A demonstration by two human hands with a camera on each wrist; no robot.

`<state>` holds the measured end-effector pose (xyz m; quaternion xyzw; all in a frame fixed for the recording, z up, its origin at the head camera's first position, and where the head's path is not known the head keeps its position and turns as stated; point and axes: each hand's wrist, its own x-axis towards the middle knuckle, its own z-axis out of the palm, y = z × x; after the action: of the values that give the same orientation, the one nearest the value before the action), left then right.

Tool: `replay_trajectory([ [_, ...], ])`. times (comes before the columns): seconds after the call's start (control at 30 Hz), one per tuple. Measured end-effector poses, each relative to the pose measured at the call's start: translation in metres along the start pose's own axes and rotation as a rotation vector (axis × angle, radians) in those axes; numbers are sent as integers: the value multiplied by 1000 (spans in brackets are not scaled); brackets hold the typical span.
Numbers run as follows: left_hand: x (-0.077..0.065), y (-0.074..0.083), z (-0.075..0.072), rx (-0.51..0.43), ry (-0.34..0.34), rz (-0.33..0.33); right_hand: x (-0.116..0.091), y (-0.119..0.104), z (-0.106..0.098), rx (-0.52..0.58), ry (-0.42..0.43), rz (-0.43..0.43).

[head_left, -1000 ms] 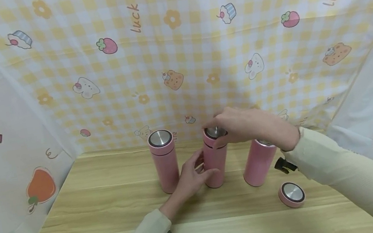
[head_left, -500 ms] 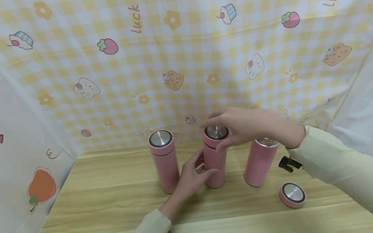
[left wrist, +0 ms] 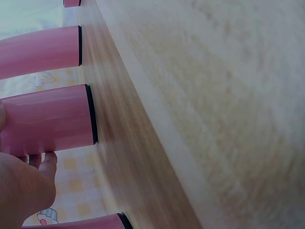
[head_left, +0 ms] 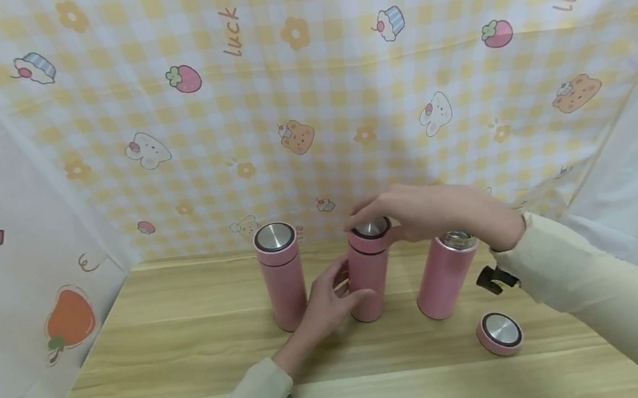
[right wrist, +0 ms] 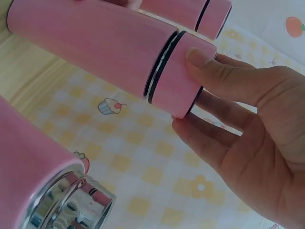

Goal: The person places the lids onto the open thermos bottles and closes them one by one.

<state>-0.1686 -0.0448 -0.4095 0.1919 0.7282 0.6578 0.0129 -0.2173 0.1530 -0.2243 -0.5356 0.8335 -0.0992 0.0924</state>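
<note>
A pink thermos stands upright in the middle of the row. My left hand grips its lower body, thumb in front and fingers round the far side. Above it, my right hand holds the pink lid between thumb and fingers. In the right wrist view the lid sits at the top of the body with a narrow gap along the seam. To the left stands another pink thermos with its lid on. A third thermos, to the right, has no lid and shows its metal neck.
A loose pink lid with a steel top lies on the wooden table, in front of the lidless thermos. A yellow checked cloth hangs close behind the bottles. White cloth hangs at the left side.
My right hand loosened at the lid, its thumb swinging back off the front, and now grips it again from the right. The left hand and the bottles have stayed in place.
</note>
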Motion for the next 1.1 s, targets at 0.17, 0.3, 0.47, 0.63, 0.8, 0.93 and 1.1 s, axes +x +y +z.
replay_trajectory([
  [0.17, 0, -1, 0, 4, -3, 4, 1, -1, 2, -20, -4, 33],
  [0.3, 0, -1, -1, 12, -5, 6, 2, -1, 2, -29, -10, 51],
  [0.47, 0, -1, 0, 12, -3, 12, 4, -3, 2, -40, -6, 61],
  [0.63, 0, -1, 0, 11, -2, 19, 5, -3, 1, -59, 3, 72],
  [0.8, 0, 0, 0, 17, 1, 20, 6, -7, 0, -81, 9, 75],
  [0.93, 0, 0, 0, 12, -2, 18, 7, -9, 0, -109, 14, 86],
  [1.1, 0, 0, 0, 13, -3, 20, 9, -10, 1, -136, 16, 131],
])
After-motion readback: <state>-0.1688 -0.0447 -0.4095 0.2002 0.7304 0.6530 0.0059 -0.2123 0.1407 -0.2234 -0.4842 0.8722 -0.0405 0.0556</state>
